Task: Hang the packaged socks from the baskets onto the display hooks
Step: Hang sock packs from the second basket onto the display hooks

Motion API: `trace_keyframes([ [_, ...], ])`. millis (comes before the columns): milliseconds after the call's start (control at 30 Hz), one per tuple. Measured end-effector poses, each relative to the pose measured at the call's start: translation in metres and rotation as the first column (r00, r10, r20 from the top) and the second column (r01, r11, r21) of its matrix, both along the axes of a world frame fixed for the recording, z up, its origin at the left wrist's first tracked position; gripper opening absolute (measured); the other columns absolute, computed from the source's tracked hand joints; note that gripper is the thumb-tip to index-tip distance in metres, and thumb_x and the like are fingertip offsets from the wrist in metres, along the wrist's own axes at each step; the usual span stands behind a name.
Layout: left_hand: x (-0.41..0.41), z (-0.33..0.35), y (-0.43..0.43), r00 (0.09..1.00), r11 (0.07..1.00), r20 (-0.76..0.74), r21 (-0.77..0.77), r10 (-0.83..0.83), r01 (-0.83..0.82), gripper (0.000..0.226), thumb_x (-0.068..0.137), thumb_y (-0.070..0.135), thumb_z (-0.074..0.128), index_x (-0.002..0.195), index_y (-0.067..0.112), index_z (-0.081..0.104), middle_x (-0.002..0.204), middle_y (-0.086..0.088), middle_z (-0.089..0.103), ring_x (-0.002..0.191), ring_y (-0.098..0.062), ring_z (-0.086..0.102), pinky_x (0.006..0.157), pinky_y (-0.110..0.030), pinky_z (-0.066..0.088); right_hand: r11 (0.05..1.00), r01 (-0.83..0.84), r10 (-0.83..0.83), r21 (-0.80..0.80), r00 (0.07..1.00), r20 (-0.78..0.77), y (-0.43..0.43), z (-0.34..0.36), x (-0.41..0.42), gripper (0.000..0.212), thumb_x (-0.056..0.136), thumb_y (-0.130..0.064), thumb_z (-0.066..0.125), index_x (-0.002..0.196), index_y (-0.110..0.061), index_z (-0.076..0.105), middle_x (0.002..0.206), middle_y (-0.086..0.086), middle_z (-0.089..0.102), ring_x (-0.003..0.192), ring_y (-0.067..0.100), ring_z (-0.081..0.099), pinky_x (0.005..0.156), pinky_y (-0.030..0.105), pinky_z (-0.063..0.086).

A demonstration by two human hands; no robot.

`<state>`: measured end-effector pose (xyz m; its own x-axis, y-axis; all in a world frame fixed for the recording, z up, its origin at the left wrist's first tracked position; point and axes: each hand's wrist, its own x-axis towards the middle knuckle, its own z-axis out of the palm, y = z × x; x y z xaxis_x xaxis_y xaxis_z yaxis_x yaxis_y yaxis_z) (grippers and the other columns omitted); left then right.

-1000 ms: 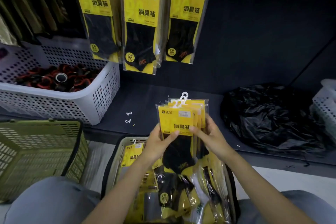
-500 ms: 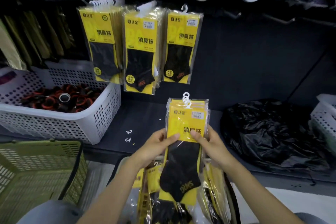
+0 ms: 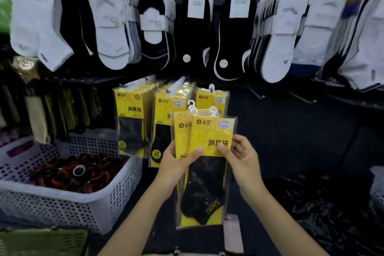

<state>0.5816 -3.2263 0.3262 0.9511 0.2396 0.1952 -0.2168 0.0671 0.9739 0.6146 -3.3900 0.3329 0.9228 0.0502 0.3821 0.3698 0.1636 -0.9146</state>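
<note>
My left hand [image 3: 176, 162] and right hand [image 3: 239, 158] both pinch the fanned sock packs [image 3: 209, 133], thumbs on the front, fingers curled behind. Packs upright, in front of the hung yellow packs [image 3: 133, 114]. White basket [image 3: 83, 206] on the left.

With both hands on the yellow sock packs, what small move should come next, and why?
Probably lift the front pack's white hanger toward the rightmost hung packs: the left hand and right hand grip the fanned stack just below them, hangers up, none hooked yet.
</note>
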Motion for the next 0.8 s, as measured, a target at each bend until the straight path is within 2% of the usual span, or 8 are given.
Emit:
trace_keyframes([
  [100, 0.001, 0.008, 0.01, 1.0, 0.998, 0.024, 0.054, 0.019, -0.02, 0.046, 0.06, 0.063, 0.064, 0.097, 0.036, 0.061, 0.09, 0.029, 0.07, 0.081, 0.012, 0.065, 0.058, -0.002, 0.046, 0.998, -0.055, 0.055, 0.023, 0.998, -0.029, 0.004, 0.009, 0.003, 0.019, 0.084, -0.016, 0.066, 0.103, -0.014, 0.062, 0.095, 0.001, 0.073, 0.091, 0.012, 0.07, 0.076, 0.022, 0.057],
  [200, 0.003, 0.013, 0.02, 0.999, 0.995, 0.047, 0.096, -0.013, 0.009, 0.036, 0.073, 0.059, 0.055, 0.101, 0.037, 0.061, 0.092, 0.032, 0.068, 0.087, 0.014, 0.063, 0.063, -0.001, 0.045, 0.997, -0.077, 0.079, 0.027, 0.995, -0.059, 0.006, 0.013, 0.008, 0.014, 0.088, -0.014, 0.063, 0.102, -0.014, 0.064, 0.097, 0.006, 0.073, 0.091, 0.018, 0.07, 0.078, 0.028, 0.058],
  [333, 0.009, 0.022, 0.028, 0.995, 0.986, 0.104, 0.163, 0.0, -0.017, 0.036, 0.076, 0.053, 0.053, 0.106, 0.034, 0.062, 0.094, 0.03, 0.069, 0.091, 0.011, 0.064, 0.068, -0.002, 0.046, 0.997, -0.066, 0.069, 0.048, 0.995, -0.068, 0.013, 0.018, 0.017, 0.012, 0.09, -0.012, 0.061, 0.101, -0.014, 0.064, 0.096, 0.006, 0.073, 0.089, 0.017, 0.07, 0.071, 0.025, 0.057],
  [467, 0.018, 0.031, 0.036, 0.992, 0.982, 0.105, 0.167, 0.072, -0.089, 0.035, 0.076, 0.056, 0.051, 0.101, 0.034, 0.062, 0.086, 0.029, 0.07, 0.087, 0.012, 0.064, 0.064, -0.003, 0.046, 0.995, -0.022, 0.031, 0.101, 0.995, -0.093, 0.022, 0.026, 0.028, 0.012, 0.091, -0.014, 0.061, 0.103, -0.014, 0.063, 0.099, 0.007, 0.073, 0.092, 0.02, 0.07, 0.08, 0.032, 0.056],
  [567, 0.025, 0.036, 0.049, 0.975, 0.972, 0.104, 0.114, 0.195, -0.206, 0.038, 0.077, 0.063, 0.049, 0.103, 0.037, 0.06, 0.089, 0.026, 0.067, 0.081, 0.013, 0.062, 0.071, -0.008, 0.044, 0.981, 0.071, -0.045, 0.182, 0.988, -0.145, 0.018, 0.03, 0.041, 0.009, 0.091, -0.013, 0.061, 0.098, -0.018, 0.064, 0.097, 0.007, 0.073, 0.089, 0.02, 0.069, 0.083, 0.036, 0.056],
  [633, 0.027, 0.039, 0.06, 0.962, 0.956, 0.092, 0.124, 0.257, -0.267, 0.028, 0.078, 0.066, 0.048, 0.09, 0.041, 0.053, 0.078, 0.028, 0.053, 0.066, 0.015, 0.051, 0.071, -0.012, 0.038, 0.98, 0.086, -0.058, 0.18, 0.986, -0.154, 0.012, 0.033, 0.051, 0.009, 0.092, -0.012, 0.06, 0.097, -0.017, 0.064, 0.091, 0.004, 0.074, 0.085, 0.017, 0.071, 0.078, 0.034, 0.057],
  [700, 0.028, 0.042, 0.07, 0.953, 0.944, 0.098, 0.141, 0.288, -0.3, 0.027, 0.077, 0.068, 0.048, 0.076, 0.041, 0.045, 0.07, 0.022, 0.038, 0.055, 0.011, 0.04, 0.06, -0.014, 0.034, 0.986, 0.085, -0.064, 0.141, 0.987, -0.146, 0.008, 0.035, 0.06, 0.011, 0.092, -0.01, 0.059, 0.098, -0.018, 0.065, 0.087, 0.0, 0.075, 0.084, 0.017, 0.071, 0.078, 0.034, 0.056],
  [800, 0.029, 0.043, 0.08, 0.946, 0.939, 0.111, 0.132, 0.303, -0.316, 0.026, 0.077, 0.068, 0.048, 0.073, 0.042, 0.043, 0.067, 0.02, 0.038, 0.056, 0.006, 0.038, 0.059, -0.014, 0.029, 0.992, 0.106, -0.096, 0.074, 0.988, -0.121, 0.007, 0.038, 0.075, 0.012, 0.092, -0.01, 0.06, 0.101, -0.015, 0.064, 0.086, -0.001, 0.074, 0.084, 0.016, 0.071, 0.079, 0.034, 0.057],
])
